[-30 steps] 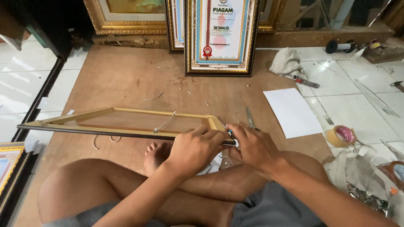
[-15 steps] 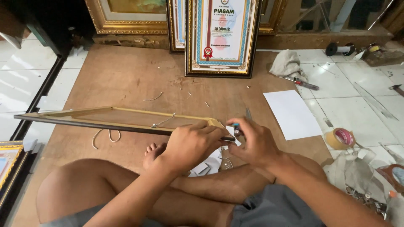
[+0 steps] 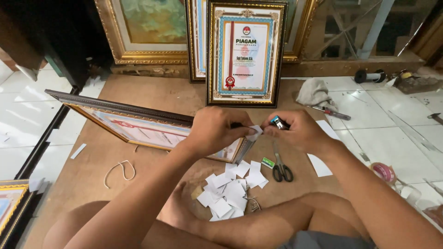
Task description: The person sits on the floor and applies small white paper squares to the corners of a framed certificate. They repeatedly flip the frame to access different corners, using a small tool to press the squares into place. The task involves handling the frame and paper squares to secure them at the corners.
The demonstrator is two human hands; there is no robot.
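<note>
My left hand (image 3: 216, 130) grips the near right corner of a dark, gold-edged picture frame (image 3: 134, 121). The frame is tilted up off the brown board (image 3: 152, 94), its printed front facing me. A small white paper piece (image 3: 254, 133) is pinched between the fingertips of both hands at that corner. My right hand (image 3: 297, 133) is closed on a small dark and silver tool (image 3: 277, 122) held against the paper. Below the hands lies a heap of white paper scraps (image 3: 230, 191), in front of my crossed legs.
Black-handled scissors (image 3: 281, 168) and a small green item (image 3: 267, 162) lie right of the scraps. A white sheet (image 3: 318, 163), tape roll (image 3: 383, 171), screwdriver (image 3: 333, 112) and grey rag (image 3: 315, 92) lie to the right. A framed certificate (image 3: 244, 53) stands behind, and a string loop (image 3: 121, 168) lies left.
The frame, seen edge-on and low before, has been lifted and turned so its front shows. Both hands rose with its corner, and the scraps and scissors came into sight.
</note>
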